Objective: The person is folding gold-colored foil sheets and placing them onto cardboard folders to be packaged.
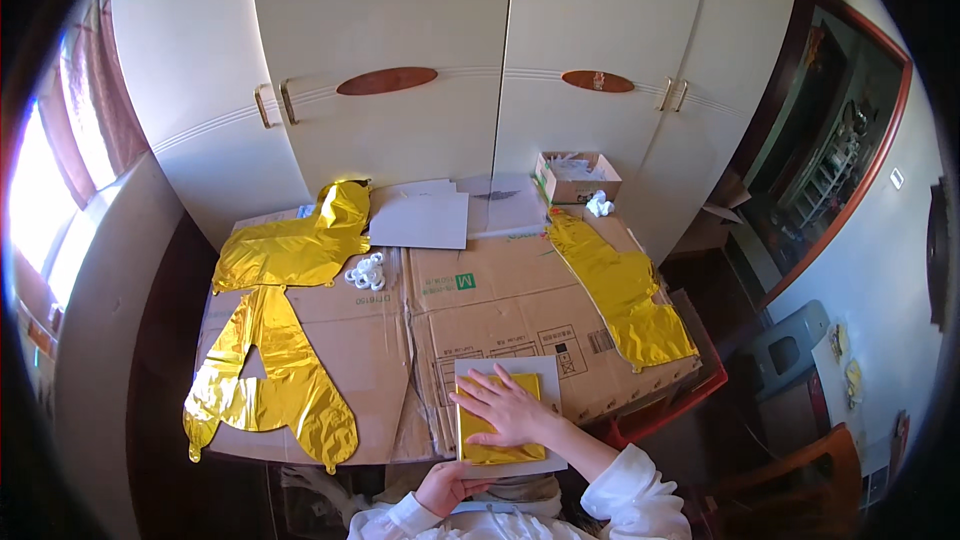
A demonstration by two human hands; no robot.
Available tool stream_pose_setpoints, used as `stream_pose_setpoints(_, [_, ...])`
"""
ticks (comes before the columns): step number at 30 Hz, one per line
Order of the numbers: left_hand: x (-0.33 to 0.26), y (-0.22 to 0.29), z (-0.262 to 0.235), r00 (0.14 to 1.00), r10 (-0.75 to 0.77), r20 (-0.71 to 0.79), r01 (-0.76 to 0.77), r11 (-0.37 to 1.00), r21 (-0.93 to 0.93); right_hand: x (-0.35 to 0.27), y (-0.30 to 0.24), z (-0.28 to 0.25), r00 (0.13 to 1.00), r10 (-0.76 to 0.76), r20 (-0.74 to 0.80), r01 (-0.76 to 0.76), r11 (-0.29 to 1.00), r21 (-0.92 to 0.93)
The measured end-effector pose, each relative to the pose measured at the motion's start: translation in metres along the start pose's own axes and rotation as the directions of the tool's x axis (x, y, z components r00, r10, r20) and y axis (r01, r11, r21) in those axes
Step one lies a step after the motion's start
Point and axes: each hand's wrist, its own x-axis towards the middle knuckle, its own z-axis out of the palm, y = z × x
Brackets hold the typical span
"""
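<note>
My right hand lies flat with its fingers spread on a folded gold foil balloon. That foil rests on a white card at the near edge of the table. At the card's lower left corner, my left hand grips the edge, its fingers partly hidden beneath. To the left, a flat A-shaped gold foil balloon is spread out, with another flat gold foil piece beyond it. On the right side lies a third flat gold foil balloon.
Flattened brown cardboard covers the table. Several white cards lie at the back. White ring-like bits sit near the left foil. A small box holds clear plastic pieces, beside a crumpled white item. Cabinets stand behind.
</note>
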Motion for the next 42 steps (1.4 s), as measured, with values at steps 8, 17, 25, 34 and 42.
stream_pose_setpoints(8, [-0.003,-0.005,0.009,0.995,0.028,-0.095,-0.009,0.982,0.187,-0.045,0.031,-0.005,0.942,0.274,-0.193,-0.272,0.962,0.036])
stream_pose_setpoints(17, [-0.008,-0.006,-0.048,0.997,0.073,-0.029,-0.069,0.989,0.128,0.011,0.074,0.006,0.969,0.119,-0.214,-0.068,0.970,0.232])
stream_pose_setpoints(25, [-0.019,-0.007,-0.083,0.993,0.118,-0.005,-0.112,0.951,0.288,0.134,0.262,-0.052,0.860,0.482,-0.166,-0.503,0.855,-0.127])
stream_pose_setpoints(34, [-0.043,0.010,-0.088,0.899,0.424,-0.104,-0.350,0.842,0.412,0.126,0.239,-0.012,0.917,0.322,-0.233,-0.387,0.858,-0.338])
stream_pose_setpoints(42, [-0.060,0.024,-0.082,0.860,0.488,-0.150,-0.470,0.871,0.140,0.088,0.134,-0.029,0.956,0.081,-0.281,-0.185,0.911,-0.369])
